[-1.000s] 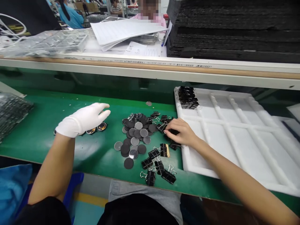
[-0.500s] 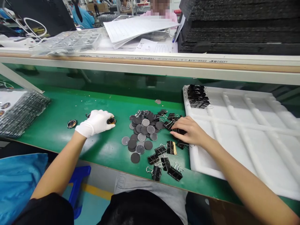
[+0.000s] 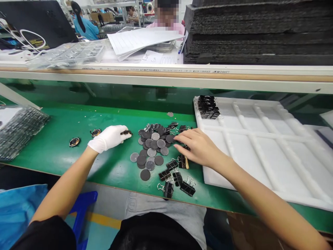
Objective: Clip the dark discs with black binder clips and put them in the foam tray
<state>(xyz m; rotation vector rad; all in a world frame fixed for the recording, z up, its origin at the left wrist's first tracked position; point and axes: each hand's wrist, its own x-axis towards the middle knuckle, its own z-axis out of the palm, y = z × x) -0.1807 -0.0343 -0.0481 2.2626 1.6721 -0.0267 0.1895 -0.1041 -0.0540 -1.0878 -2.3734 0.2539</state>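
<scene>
My left hand (image 3: 110, 137), in a white glove, pinches a small round black part (image 3: 126, 132) between thumb and fingers, tilted nearly edge-on. Two similar round parts with copper-coloured insides, one nearer part (image 3: 74, 142) and one farther part (image 3: 96, 132), lie left of the glove. My bare right hand (image 3: 199, 146) hovers at the right edge of a pile of dark grey discs (image 3: 153, 143). Its thumb and fingers are apart, with nothing visible between them. Black binder clips (image 3: 177, 178) are scattered below it, and others are partly hidden under its fingers.
A white foam tray (image 3: 249, 156) stands at right, with a row of binder clips (image 3: 208, 107) in its far left corner. Stacked clear plastic trays (image 3: 23, 132) are at left. A shelf (image 3: 145, 79) crosses above the green table, carrying papers (image 3: 143, 40) and black foam sheets (image 3: 257, 34). People sit beyond.
My right hand has moved left from the binder clips to the edge of the discs, its fingers opening. My left hand has tilted the round part. The view has shifted slightly.
</scene>
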